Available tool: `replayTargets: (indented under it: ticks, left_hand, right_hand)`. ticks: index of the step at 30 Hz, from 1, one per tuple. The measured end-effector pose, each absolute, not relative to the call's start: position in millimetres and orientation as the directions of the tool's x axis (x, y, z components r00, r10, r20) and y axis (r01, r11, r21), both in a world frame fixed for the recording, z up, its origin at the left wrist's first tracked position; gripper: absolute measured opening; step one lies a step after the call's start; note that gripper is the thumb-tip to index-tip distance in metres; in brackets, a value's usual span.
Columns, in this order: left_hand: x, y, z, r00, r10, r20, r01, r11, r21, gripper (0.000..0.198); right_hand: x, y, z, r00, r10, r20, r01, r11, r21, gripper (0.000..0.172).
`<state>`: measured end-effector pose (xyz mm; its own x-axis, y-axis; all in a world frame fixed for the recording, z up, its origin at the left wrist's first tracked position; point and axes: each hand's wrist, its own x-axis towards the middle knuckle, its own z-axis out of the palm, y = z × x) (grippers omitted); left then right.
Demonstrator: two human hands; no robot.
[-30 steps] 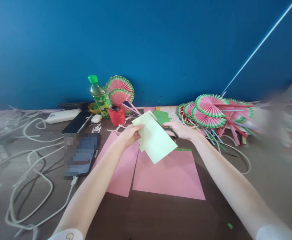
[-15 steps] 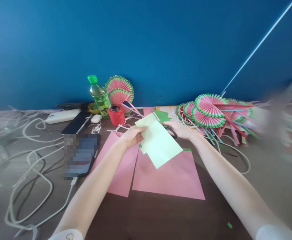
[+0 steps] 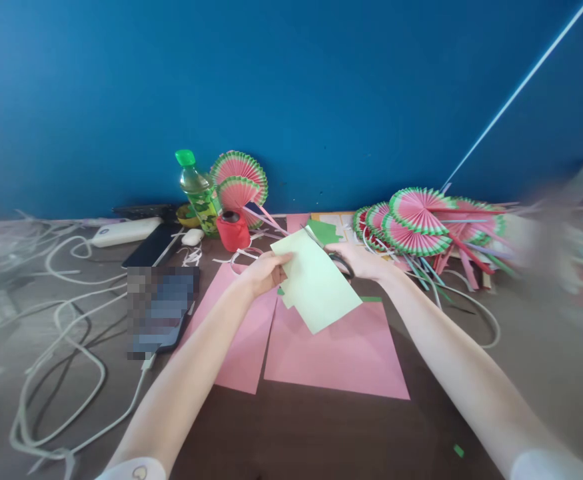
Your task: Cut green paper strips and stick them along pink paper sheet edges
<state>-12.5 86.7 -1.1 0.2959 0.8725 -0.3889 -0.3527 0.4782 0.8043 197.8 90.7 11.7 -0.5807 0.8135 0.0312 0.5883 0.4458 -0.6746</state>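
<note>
My left hand pinches a pale green sheet of paper by its left edge, thumb on top. The sheet is held tilted above two pink paper sheets on the table. In my right hand are scissors with dark handles, their blades at the far right edge of the pale sheet. The paper hides part of the blades. Dark green paper lies just beyond, and a narrow green strip rests at the top of the right pink sheet.
Pink-and-green pleated paper fans are heaped at the right by the blue wall. A green-capped bottle, more fans and a red container stand back left. A phone and looped white cables occupy the left side.
The lower right corner of the pale green sheet has shifted slightly left and up. Both hands stay in nearly the same place, still holding the paper and scissors.
</note>
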Motion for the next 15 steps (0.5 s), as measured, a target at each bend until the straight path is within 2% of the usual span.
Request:
replayTargets:
  ticks: [7, 12, 15]
  left_hand:
    - [-12.7, 87.0, -2.0, 0.307, 0.870, -0.385, -0.355, 0.480, 0.802, 0.013]
    - [-12.9, 86.5, -1.1, 0.298, 0.874, -0.383, -0.360, 0.475, 0.803, 0.014]
    - [-13.0, 85.7, -1.3, 0.308, 0.870, -0.385, -0.350, 0.480, 0.804, 0.013]
  right_hand:
    - [196.4, 88.0, 14.3, -0.564, 0.826, 0.026, 0.588, 0.424, -0.689, 0.014]
    - [195.5, 89.2, 13.3, -0.572, 0.820, 0.015, 0.581, 0.418, -0.699, 0.021]
    - [195.4, 90.9, 11.9, -0.595, 0.802, 0.057, 0.567, 0.469, -0.677, 0.013]
